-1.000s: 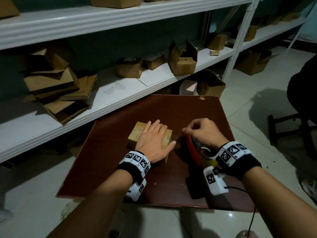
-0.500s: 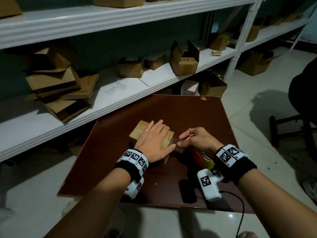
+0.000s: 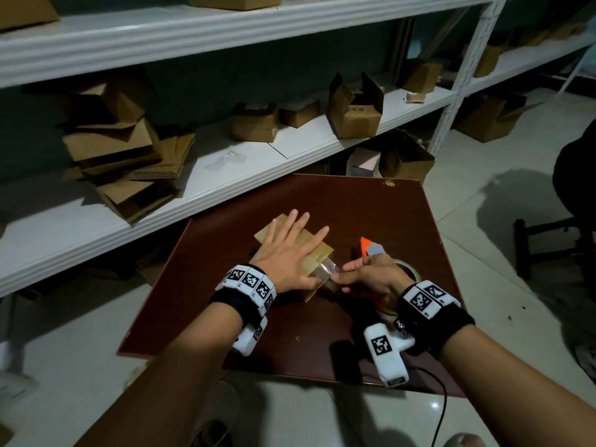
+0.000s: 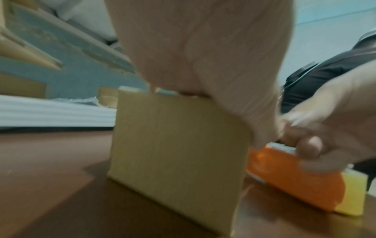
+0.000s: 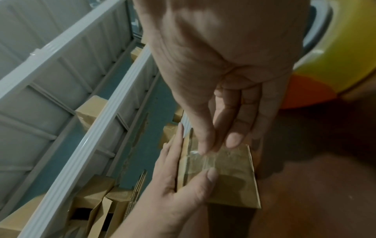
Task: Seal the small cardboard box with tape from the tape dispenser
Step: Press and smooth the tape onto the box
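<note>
Clear tape is stretching from the orange tape dispenser, seemingly pinched by the right hand, while the left hand is lying spread, flattening the table-top cardboard box flaps for sealing.

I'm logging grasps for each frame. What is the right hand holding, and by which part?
The right hand pinches the free end of the clear tape strip at the small cardboard box's near edge. The left hand lies flat on the box.

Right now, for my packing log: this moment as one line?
left hand flat on small cardboard box | right hand pinches tape onto box | tape dispenser on table
</note>
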Action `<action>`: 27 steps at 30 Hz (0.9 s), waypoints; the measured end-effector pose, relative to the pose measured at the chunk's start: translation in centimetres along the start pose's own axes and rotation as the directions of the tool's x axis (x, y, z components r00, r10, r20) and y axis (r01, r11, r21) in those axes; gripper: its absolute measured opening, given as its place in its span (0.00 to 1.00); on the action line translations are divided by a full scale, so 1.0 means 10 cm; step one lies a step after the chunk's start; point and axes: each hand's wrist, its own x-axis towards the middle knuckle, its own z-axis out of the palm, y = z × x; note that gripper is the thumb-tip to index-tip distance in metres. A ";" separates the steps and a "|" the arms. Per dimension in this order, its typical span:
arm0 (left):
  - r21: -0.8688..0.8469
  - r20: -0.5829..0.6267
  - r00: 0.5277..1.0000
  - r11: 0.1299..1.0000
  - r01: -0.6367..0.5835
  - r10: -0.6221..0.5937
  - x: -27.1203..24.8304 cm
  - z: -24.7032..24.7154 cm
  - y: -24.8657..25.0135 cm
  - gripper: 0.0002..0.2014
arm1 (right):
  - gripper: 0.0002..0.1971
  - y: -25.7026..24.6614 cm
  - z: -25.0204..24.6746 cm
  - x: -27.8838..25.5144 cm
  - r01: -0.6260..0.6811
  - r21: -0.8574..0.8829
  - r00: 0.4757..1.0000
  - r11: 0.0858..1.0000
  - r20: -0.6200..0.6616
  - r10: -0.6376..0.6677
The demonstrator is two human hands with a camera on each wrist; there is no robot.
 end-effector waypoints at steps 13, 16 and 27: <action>-0.180 0.112 0.992 0.980 0.083 -0.063 0.05 -0.03 0.00 0.61 | 0.19 0.05 0.12 0.04 0.011 -0.077 0.998 0.997 -0.062 -0.015; -0.175 0.099 0.993 0.981 0.082 -0.066 0.06 -0.01 -0.02 0.70 | 0.19 0.07 0.17 0.08 0.013 -0.083 0.996 0.996 -0.088 -0.020; -0.156 0.063 0.996 0.986 0.065 -0.056 0.05 -0.01 0.00 0.71 | 0.24 0.13 0.26 0.21 0.038 -0.098 0.990 0.994 -0.135 -0.051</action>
